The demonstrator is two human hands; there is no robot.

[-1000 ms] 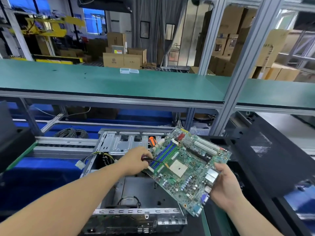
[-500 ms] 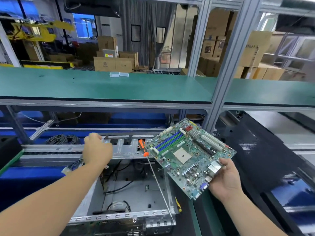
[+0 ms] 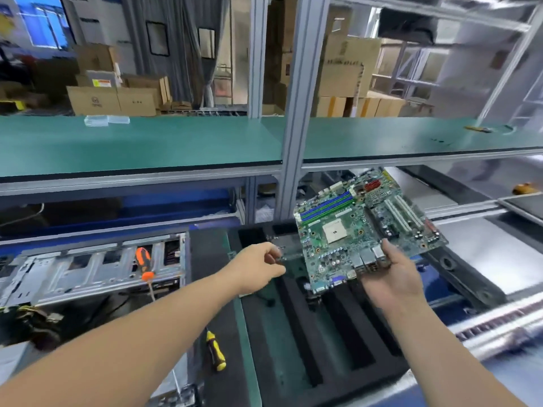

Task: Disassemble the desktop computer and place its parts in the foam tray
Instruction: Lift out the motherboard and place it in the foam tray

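Note:
My right hand (image 3: pixel 390 277) grips the green motherboard (image 3: pixel 364 230) by its port edge, thumb on top. The board hangs tilted above the far part of the black foam tray (image 3: pixel 296 348), which has long slots. My left hand (image 3: pixel 258 265) hovers just left of the board's lower left edge with its fingers loosely curled, and it holds nothing that I can make out. The opened metal computer case (image 3: pixel 88 268) lies to the left, with loose cables inside.
An orange-handled screwdriver (image 3: pixel 143 264) leans in the case. A yellow and black screwdriver (image 3: pixel 216 352) lies between case and tray. A green shelf (image 3: pixel 147 142) and a grey post (image 3: pixel 293 113) stand just behind. A black panel (image 3: pixel 464 277) lies right of the tray.
The motherboard has moved right, from beside the case to above the foam tray. My left hand has left the case's rear wall and come over to the board's left edge.

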